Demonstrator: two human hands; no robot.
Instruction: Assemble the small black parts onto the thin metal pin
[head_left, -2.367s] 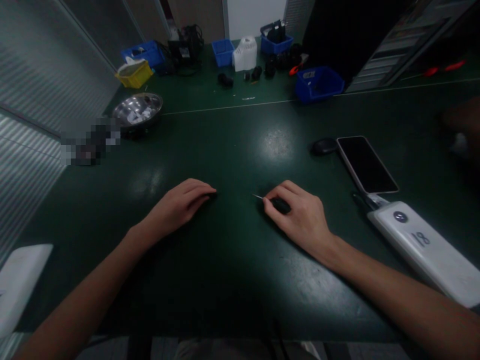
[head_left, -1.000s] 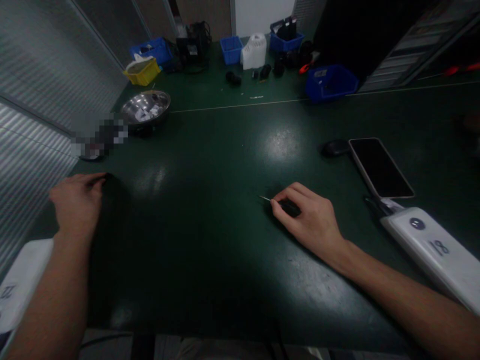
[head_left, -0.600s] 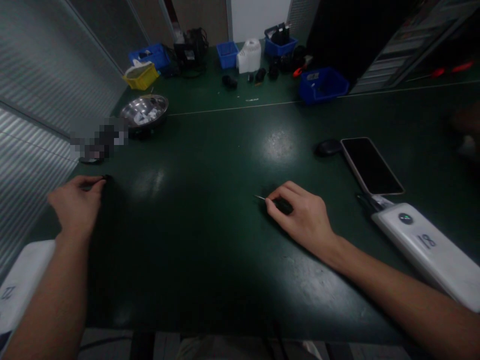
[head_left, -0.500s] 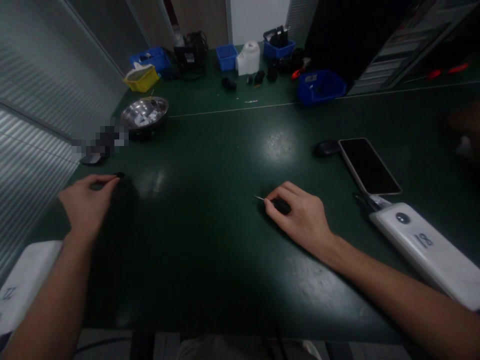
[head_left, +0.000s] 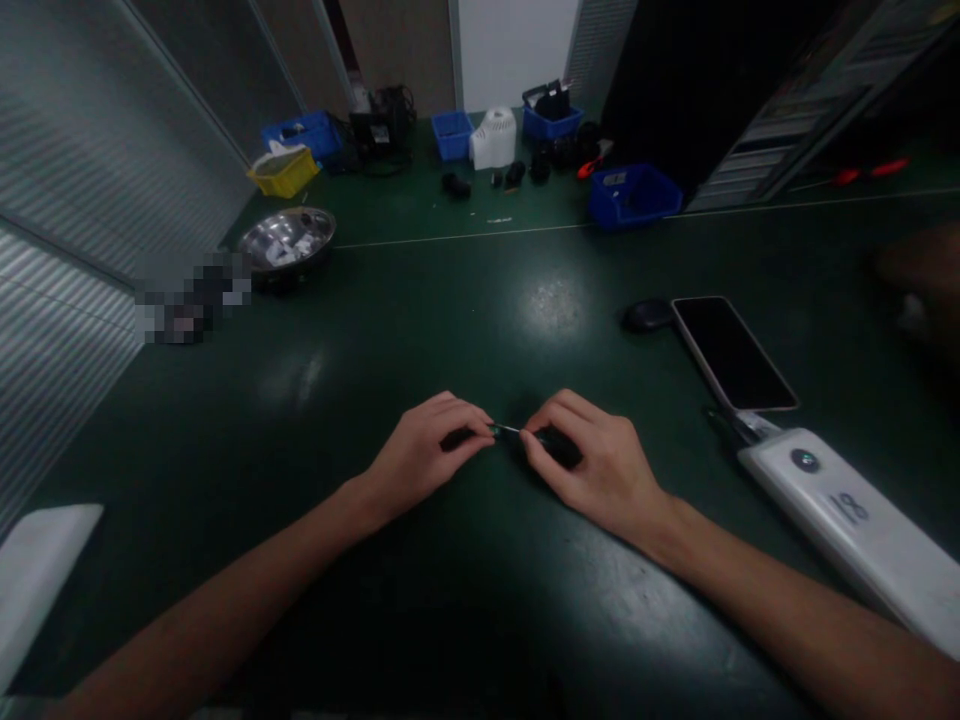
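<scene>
My left hand point(head_left: 427, 443) is at the middle of the table, thumb and fingertips pinched together. Between them sits a small dark piece point(head_left: 494, 430) with a hint of green, mostly hidden by the fingers. Just to its right, my right hand point(head_left: 592, 450) is closed around a thin metal-shafted tool point(head_left: 510, 428), whose rear part is hidden in the hand. The shaft points left and its tip reaches the fingertips of my left hand. Whether it touches the small piece is too fine to tell.
On the green table point(head_left: 375, 330), a phone point(head_left: 733, 352), a black mouse point(head_left: 647, 316) and a white power bank point(head_left: 847, 510) lie right. A metal bowl point(head_left: 289, 240) with white bits stands far left. Blue bins point(head_left: 636, 195) and a yellow bin point(head_left: 283, 172) line the back.
My left hand went out to the left and has come back to the middle with a small dark piece, meeting the tool tip. My right hand has kept hold of the tool, nearly still.
</scene>
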